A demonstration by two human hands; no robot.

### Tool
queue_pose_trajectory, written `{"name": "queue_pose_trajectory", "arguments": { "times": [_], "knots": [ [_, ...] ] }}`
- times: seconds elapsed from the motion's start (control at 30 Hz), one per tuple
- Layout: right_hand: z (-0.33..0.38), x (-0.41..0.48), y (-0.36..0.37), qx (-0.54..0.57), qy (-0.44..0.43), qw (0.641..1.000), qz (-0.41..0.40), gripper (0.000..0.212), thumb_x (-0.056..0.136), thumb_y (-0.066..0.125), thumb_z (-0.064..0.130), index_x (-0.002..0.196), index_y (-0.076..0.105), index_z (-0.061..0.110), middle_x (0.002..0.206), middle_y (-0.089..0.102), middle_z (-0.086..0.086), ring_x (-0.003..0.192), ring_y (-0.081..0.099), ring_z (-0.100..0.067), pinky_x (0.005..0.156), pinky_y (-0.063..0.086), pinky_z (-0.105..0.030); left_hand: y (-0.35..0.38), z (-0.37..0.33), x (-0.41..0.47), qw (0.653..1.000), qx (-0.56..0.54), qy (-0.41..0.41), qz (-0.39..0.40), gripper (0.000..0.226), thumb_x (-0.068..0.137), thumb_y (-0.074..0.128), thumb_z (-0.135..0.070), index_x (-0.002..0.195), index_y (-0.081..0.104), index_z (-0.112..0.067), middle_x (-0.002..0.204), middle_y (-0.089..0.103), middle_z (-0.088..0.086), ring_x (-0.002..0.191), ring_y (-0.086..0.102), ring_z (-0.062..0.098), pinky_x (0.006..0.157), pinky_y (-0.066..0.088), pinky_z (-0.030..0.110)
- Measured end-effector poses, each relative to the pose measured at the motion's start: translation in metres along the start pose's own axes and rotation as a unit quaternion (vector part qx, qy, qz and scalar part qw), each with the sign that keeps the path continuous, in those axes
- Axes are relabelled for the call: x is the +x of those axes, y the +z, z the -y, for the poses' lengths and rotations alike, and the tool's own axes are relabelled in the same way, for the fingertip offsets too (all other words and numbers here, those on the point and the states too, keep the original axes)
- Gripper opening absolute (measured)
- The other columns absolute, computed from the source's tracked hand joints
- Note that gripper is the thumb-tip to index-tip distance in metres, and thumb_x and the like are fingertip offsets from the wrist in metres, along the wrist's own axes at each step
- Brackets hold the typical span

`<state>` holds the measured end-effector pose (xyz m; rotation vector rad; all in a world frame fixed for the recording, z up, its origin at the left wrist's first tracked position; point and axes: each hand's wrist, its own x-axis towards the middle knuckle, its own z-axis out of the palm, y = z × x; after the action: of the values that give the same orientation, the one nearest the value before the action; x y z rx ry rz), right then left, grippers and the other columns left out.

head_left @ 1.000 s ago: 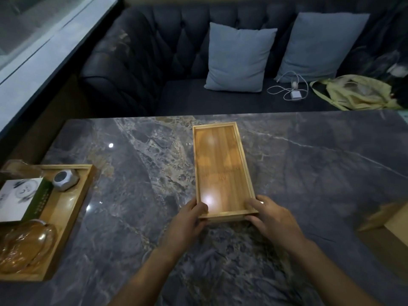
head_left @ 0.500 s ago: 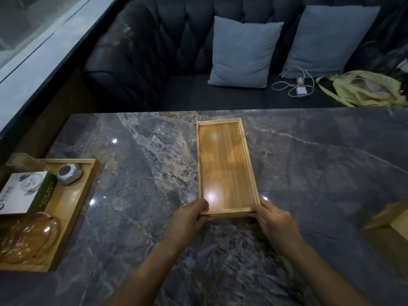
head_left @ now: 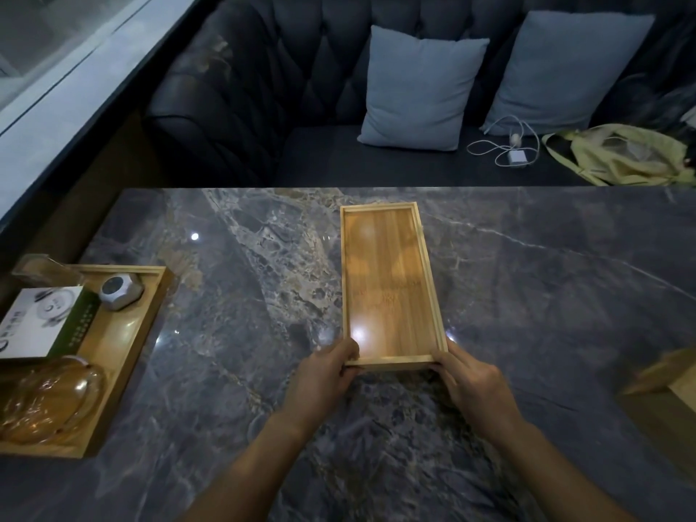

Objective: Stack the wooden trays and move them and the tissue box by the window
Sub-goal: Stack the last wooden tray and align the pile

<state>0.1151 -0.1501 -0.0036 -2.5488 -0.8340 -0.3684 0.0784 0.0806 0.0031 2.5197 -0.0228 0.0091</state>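
Observation:
A long, narrow wooden tray (head_left: 388, 280) lies lengthwise in the middle of the marble table (head_left: 233, 333), and nothing sits in it. My left hand (head_left: 324, 374) grips its near left corner. My right hand (head_left: 470, 386) grips its near right corner. A second, wider wooden tray (head_left: 132, 333) sits at the table's left edge by the window side. At the right edge a wooden box shape (head_left: 666, 389) is partly cut off; I cannot tell whether it is the tissue box.
The left tray holds a white and green carton (head_left: 41, 325), a grey faceted gadget (head_left: 120, 292) and a glass piece (head_left: 49, 397). A dark sofa with two grey cushions (head_left: 422, 88), a white charger cable (head_left: 508, 148) and a yellow bag (head_left: 617, 152) lies beyond the table. The window ledge (head_left: 64, 99) runs along the left.
My hands shifted from the near end to the tray's near corners. The tray has straightened a little and lies slightly farther from me.

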Motion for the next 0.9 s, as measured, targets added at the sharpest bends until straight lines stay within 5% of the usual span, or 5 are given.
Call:
{"name": "queue_pose_trajectory", "arguments": {
  "times": [0.6,0.7,0.83,0.9],
  "knots": [
    [0.001,-0.001,0.000,0.006,0.025,1.000,0.013,0.038,0.049,0.081,-0.016,0.082,0.069,-0.005,0.090,0.073,-0.023,0.055,0.069,-0.028,0.038,0.051,-0.029,-0.005,-0.010,0.000,0.991,0.106,0.021,0.074,0.013,0.091,0.046,-0.015,0.103,0.042,-0.014,0.099,0.063,0.015,0.082,0.061,0.036,0.064,0.046,0.043],
    [0.000,-0.003,-0.003,0.009,0.026,1.000,0.012,0.048,0.049,0.087,-0.003,0.093,0.069,-0.003,0.082,0.074,-0.017,0.055,0.069,-0.023,0.042,0.051,-0.024,-0.004,-0.009,-0.001,0.991,0.113,0.015,0.072,0.022,0.089,0.048,-0.017,0.109,0.039,-0.016,0.105,0.063,0.013,0.087,0.061,0.034,0.069,0.048,0.042],
    [-0.007,-0.004,-0.009,0.143,0.155,0.977,0.024,0.058,0.073,0.075,0.029,0.124,0.054,0.013,0.095,0.068,0.006,0.073,0.064,-0.003,0.065,0.048,-0.011,-0.019,-0.004,0.004,0.986,-0.102,-0.093,0.090,0.066,0.074,0.067,-0.048,0.125,0.028,-0.035,0.110,0.061,-0.007,0.095,0.063,0.017,0.077,0.053,0.032],
    [-0.017,0.004,-0.006,0.255,0.263,0.930,0.015,0.056,0.076,0.064,0.043,0.125,0.052,0.019,0.112,0.063,0.006,0.094,0.061,-0.003,0.080,0.047,-0.017,-0.029,-0.001,0.016,0.951,-0.270,-0.154,0.009,0.065,0.072,0.065,-0.055,0.126,0.038,-0.031,0.112,0.058,-0.009,0.102,0.059,0.011,0.079,0.047,0.021]
  ]
}}
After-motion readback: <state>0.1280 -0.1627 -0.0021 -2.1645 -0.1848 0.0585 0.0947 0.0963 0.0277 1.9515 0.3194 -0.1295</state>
